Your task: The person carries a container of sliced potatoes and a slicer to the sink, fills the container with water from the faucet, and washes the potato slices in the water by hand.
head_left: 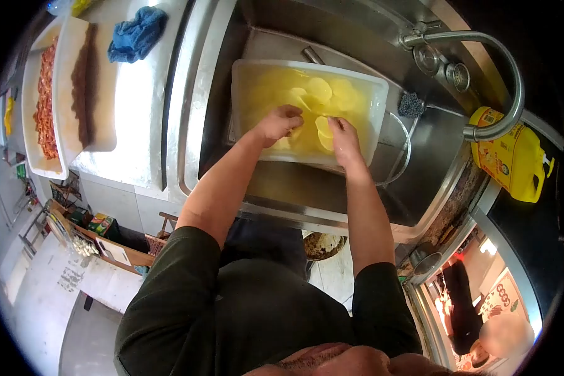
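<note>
A white plastic tub of yellowish water stands in the metal sink. Thin round potato slices float and lie in it. My right hand pinches a pair of overlapping potato slices between thumb and fingers over the tub's near right part. To its left, my left hand is closed, its fingertips curled inward at the water. Slices lie close beside those fingertips; what they grip is not clear.
A curved faucet reaches over the sink's right side, near a dark scrubber and a yellow jug. On the left counter are a blue cloth and a white container with reddish food. A person is partly visible at lower right.
</note>
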`<move>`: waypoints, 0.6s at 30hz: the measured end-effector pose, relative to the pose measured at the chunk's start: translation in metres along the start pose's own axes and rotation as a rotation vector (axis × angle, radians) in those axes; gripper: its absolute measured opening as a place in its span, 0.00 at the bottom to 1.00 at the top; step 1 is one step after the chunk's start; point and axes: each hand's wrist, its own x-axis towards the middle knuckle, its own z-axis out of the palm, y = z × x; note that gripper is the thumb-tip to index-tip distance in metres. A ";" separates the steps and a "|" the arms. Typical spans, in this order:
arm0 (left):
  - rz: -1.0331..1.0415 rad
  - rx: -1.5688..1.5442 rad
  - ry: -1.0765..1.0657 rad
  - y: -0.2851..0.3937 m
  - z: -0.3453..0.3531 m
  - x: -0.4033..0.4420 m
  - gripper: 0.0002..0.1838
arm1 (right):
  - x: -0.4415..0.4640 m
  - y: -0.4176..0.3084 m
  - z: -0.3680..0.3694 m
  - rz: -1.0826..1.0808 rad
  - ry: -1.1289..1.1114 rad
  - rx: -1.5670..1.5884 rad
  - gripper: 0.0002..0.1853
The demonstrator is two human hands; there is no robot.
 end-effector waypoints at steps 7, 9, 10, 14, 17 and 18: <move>0.152 0.586 0.068 -0.033 -0.003 0.025 0.37 | 0.006 0.016 0.001 -0.132 0.090 -0.273 0.17; 0.203 0.964 0.135 -0.034 0.015 0.019 0.41 | 0.011 0.024 -0.009 -0.149 0.149 -0.450 0.18; 0.229 1.151 0.167 -0.028 0.028 0.013 0.43 | 0.011 0.027 -0.013 -0.143 0.185 -0.501 0.19; 0.027 1.256 0.140 -0.014 0.064 0.014 0.47 | 0.006 0.014 -0.030 -0.042 0.358 -0.691 0.23; 0.031 1.120 0.159 -0.034 0.061 0.050 0.45 | 0.007 0.004 -0.038 -0.116 0.508 -0.611 0.25; 0.037 1.008 0.183 -0.036 0.054 0.054 0.42 | 0.003 -0.008 -0.039 -0.035 0.427 -0.596 0.26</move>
